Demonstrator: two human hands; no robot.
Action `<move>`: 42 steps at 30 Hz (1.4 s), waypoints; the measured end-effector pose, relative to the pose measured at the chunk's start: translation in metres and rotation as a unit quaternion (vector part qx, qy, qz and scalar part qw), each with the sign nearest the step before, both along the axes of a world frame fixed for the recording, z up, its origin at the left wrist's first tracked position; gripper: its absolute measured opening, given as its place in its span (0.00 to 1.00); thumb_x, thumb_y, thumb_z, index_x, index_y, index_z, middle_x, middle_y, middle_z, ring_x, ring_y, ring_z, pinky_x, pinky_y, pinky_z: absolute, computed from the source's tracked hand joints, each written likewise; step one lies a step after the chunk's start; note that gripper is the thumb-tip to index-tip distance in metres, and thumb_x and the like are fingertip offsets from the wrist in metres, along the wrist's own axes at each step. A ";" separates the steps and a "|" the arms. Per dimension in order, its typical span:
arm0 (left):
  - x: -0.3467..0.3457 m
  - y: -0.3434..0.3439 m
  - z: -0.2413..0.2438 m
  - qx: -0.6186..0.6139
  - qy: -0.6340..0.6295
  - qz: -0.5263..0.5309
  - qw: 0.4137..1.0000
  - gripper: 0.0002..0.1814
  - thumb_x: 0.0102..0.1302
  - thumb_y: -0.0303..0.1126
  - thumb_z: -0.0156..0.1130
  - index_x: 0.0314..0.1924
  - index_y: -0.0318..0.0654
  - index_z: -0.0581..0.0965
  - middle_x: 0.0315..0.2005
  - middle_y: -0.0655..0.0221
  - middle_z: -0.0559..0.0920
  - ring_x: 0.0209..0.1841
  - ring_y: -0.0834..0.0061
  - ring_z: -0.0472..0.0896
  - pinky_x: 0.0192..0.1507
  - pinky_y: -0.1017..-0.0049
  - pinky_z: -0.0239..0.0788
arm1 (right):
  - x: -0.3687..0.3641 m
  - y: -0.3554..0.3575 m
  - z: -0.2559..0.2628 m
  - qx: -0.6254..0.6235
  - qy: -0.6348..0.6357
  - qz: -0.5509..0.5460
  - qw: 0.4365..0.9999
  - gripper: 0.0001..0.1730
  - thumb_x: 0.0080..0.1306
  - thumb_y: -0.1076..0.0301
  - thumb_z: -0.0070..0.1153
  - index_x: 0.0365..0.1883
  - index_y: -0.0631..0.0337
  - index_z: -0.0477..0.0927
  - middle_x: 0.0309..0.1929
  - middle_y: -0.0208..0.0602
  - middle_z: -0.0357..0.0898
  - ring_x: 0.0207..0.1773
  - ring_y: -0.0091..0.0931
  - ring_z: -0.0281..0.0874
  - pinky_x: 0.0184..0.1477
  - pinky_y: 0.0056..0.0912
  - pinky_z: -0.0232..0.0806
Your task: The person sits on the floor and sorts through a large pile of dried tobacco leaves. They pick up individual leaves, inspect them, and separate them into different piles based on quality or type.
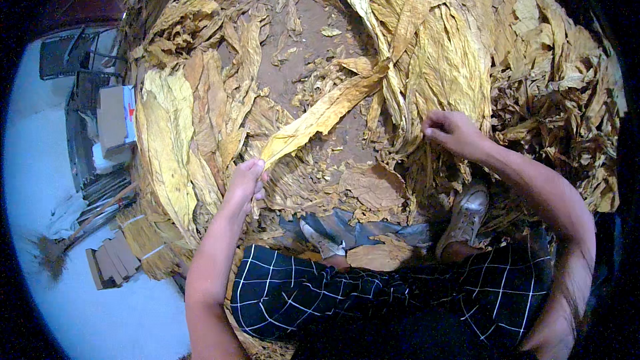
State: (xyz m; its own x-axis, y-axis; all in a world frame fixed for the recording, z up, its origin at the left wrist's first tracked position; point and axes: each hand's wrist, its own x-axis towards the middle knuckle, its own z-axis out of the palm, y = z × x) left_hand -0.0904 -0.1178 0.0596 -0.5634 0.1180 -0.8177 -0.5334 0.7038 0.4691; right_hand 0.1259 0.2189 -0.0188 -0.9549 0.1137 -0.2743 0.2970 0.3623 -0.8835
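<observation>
My left hand (248, 180) holds the end of a long yellow dried leaf, which looks like tobacco (320, 115), between thumb and fingers. The leaf slants up and right to other leaves near the middle. My right hand (447, 132), its fingers curled, is at the lower end of a thick pile of yellow leaves (447, 60); whether it grips any is unclear. Broad pale yellow leaves (167, 145) lie left of my left hand, beside browner ones (205, 95). Small leaf scraps are scattered on the brown surface (305, 20) between the piles.
Crumpled brown leaves (555, 125) are heaped at the right. My shoes (470, 210) rest near dark plastic sheeting (350, 225). At the left stand a cardboard box (112, 117), a tied leaf bundle (147, 242), folded cardboard (112, 260) and a broom (55, 255).
</observation>
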 end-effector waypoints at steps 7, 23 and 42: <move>0.006 -0.011 0.060 0.104 -0.017 0.091 0.990 0.07 0.62 0.38 0.49 0.31 0.44 0.67 0.18 0.77 0.68 0.10 0.89 0.56 0.10 0.86 0.49 | -0.042 -0.022 0.008 -0.002 -0.035 0.106 0.994 0.11 0.56 0.63 0.49 0.30 0.62 0.74 0.28 0.46 0.75 0.33 0.39 0.73 0.36 0.36 0.65; 0.266 -0.441 0.205 -0.179 0.597 0.589 0.514 0.10 0.60 0.35 0.46 0.23 0.40 0.67 0.15 0.70 0.67 0.12 0.82 0.59 0.14 0.80 0.52 | -0.039 -0.026 -0.062 -0.187 -0.259 0.122 0.940 0.08 0.61 0.65 0.49 0.36 0.58 0.70 0.26 0.26 0.69 0.27 0.19 0.66 0.29 0.20 0.61; 0.204 -0.416 0.113 -0.142 0.334 0.289 0.886 0.18 0.62 0.33 0.46 0.50 0.35 0.67 0.44 0.63 0.72 0.44 0.71 0.71 0.46 0.74 0.63 | -0.106 -0.058 0.019 0.164 -0.115 0.179 0.963 0.12 0.57 0.63 0.50 0.33 0.62 0.73 0.27 0.42 0.75 0.30 0.32 0.73 0.36 0.33 0.65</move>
